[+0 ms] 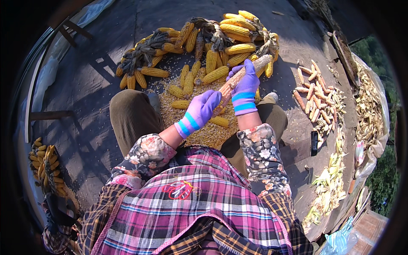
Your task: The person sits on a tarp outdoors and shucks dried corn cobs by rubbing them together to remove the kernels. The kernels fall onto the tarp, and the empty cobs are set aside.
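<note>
A long corn cob [235, 79], mostly bare of kernels, runs slantwise between my two gloved hands. My left hand [204, 106], in a purple knit glove with blue stripes, grips its lower end. Higher up, my right hand [245, 84], gloved alike, is closed around the cob near its grey upper part. Below and between my knees lies a pile of loose corn kernels [204, 137] with several yellow ears [188, 83] on it. Beyond them, husk-braided corn ears [146, 54] form an arc, with a thick bunch [239, 28] at its right end.
Shelled cobs [315, 95] are heaped at the right, with a dark cylindrical object [314, 143] and pale husks [328, 181] nearer me. A sack of dry husks [369, 111] stands at the right edge. At lower left, another person [57, 229] is beside more braided corn [46, 162].
</note>
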`<state>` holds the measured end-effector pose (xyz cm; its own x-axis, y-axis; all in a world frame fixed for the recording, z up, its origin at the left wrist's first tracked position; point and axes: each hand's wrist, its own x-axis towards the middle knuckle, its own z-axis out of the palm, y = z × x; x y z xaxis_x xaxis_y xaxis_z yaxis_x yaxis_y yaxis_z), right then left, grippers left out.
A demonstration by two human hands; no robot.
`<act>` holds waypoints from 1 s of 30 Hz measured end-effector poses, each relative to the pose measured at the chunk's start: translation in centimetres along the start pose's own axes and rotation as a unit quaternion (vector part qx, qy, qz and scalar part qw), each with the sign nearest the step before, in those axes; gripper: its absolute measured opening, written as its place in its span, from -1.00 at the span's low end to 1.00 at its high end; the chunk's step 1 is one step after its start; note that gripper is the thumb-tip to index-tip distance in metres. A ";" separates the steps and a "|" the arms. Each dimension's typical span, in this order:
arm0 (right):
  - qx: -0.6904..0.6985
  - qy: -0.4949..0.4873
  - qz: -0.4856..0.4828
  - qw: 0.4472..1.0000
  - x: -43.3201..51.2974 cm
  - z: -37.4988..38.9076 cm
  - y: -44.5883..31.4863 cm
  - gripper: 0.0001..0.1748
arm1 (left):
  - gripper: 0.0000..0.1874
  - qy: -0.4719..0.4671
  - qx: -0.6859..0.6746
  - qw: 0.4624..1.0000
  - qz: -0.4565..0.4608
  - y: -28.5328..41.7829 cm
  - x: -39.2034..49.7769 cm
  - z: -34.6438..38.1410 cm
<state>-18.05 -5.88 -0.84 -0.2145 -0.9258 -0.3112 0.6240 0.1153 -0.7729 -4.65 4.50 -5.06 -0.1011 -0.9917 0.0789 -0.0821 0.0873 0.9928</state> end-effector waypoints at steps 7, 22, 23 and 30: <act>0.020 -0.018 0.007 1.000 -0.4 0.0 -0.7 -0.56 | -0.67 -0.080 0.172 0.978 -0.093 1.6 0.8 -1.4; -0.083 -0.014 -0.067 0.994 -0.4 0.2 -0.5 -0.58 | -0.64 0.094 0.214 0.970 0.066 3.2 -0.4 1.0; -0.062 -0.019 -0.058 0.996 -0.5 0.3 -0.7 -0.58 | -0.66 0.098 0.144 0.985 0.009 2.8 -0.3 0.9; 0.107 -0.105 0.005 0.989 1.3 -1.4 -1.5 -0.56 | -0.58 0.006 -0.208 0.937 -0.279 -0.8 1.2 -0.4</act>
<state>-20.33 -6.78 -0.90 -0.0605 -0.9818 -0.1798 0.7746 0.0674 -0.6288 -4.32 3.22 -5.69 -0.1453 -0.8735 -0.4647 0.2755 -0.4868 0.8289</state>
